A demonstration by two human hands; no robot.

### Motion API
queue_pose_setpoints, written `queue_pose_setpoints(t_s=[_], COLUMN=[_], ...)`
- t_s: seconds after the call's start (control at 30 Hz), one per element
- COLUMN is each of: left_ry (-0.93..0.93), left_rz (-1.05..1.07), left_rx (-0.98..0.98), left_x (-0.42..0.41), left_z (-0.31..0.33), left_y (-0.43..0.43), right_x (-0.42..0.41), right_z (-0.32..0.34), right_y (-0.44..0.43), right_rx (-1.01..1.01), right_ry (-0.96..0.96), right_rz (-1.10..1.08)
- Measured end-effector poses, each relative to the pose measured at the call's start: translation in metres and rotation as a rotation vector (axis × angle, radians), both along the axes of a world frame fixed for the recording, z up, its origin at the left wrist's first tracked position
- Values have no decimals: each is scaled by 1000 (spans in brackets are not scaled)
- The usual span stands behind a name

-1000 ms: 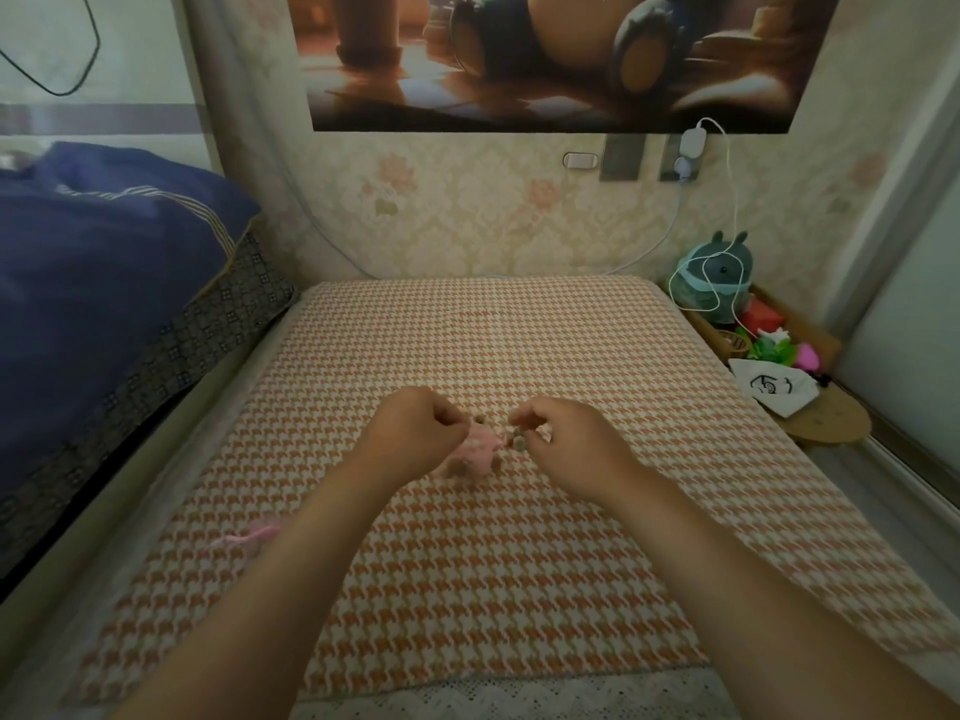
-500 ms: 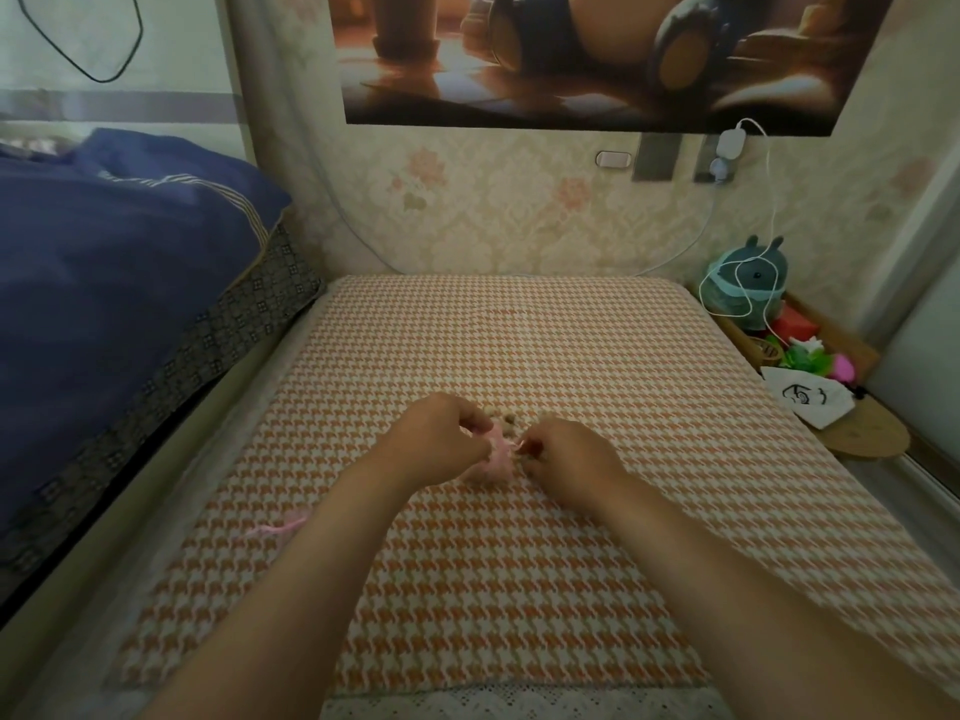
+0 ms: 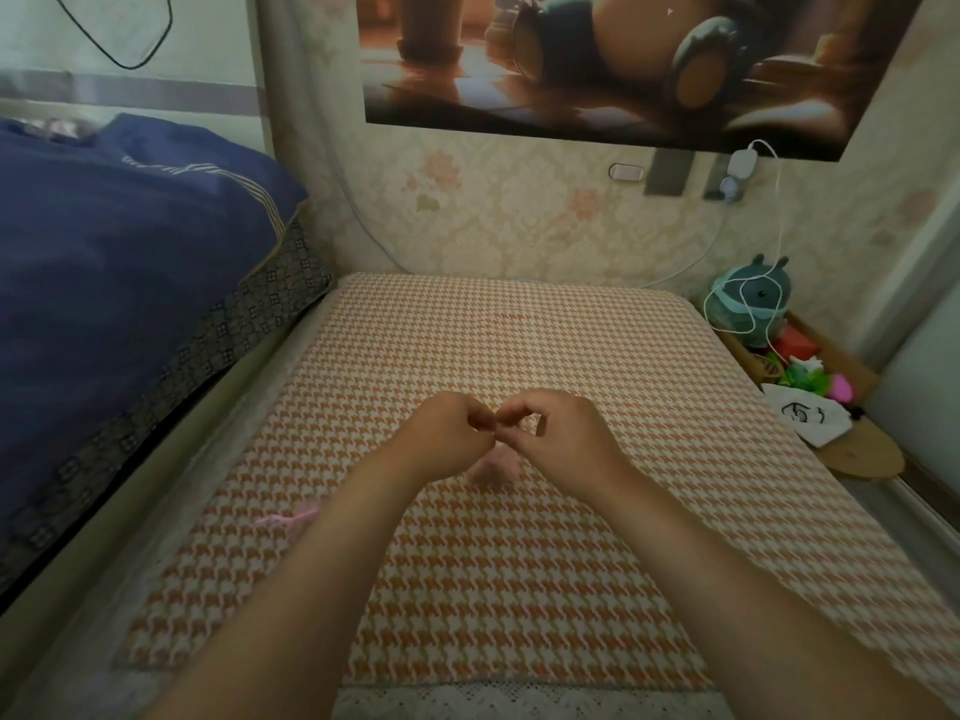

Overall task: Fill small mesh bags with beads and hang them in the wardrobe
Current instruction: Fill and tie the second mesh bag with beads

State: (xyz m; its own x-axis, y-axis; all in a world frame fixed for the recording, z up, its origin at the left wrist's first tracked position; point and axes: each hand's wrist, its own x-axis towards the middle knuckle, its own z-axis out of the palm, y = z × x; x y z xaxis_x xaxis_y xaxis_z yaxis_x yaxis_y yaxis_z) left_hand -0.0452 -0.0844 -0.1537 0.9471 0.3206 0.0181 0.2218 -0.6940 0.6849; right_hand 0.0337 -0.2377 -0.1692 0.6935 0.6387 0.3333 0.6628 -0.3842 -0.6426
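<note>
A small pink mesh bag hangs just above the houndstooth cloth, blurred and partly hidden behind my hands. My left hand and my right hand meet fingertip to fingertip above the bag, each pinching its top or drawstring. A second pink bag or ribbon lies on the cloth to the left, beside my left forearm. No beads show.
A bed with a dark blue quilt runs along the left. At the right, a low wooden shelf holds a teal plush toy, a white pouch and small colourful items. The papered wall stands behind the table.
Both hands have risen off the cloth and closed together, lifting the pink bag so it dangles below them. The beads seen by the fingers earlier are out of sight.
</note>
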Motion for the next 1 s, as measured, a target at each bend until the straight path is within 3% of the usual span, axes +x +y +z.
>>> queue_pose_setpoints(t_s=[0.27, 0.4, 0.73, 1.0], left_ry=[13, -2, -12, -21], left_rz=[7, 10, 7, -1], left_rx=[-26, -8, 13, -5], left_x=[0, 2, 9, 13], left_z=[-1, 0, -4, -4], left_y=[2, 1, 2, 3], right_x=[14, 26, 34, 37], right_z=[-1, -15, -44, -48], right_y=[-4, -7, 7, 8], right_rx=[69, -77, -409, -339], right_ry=[17, 19, -84, -27], right_rz=[-112, -187, -100, -122])
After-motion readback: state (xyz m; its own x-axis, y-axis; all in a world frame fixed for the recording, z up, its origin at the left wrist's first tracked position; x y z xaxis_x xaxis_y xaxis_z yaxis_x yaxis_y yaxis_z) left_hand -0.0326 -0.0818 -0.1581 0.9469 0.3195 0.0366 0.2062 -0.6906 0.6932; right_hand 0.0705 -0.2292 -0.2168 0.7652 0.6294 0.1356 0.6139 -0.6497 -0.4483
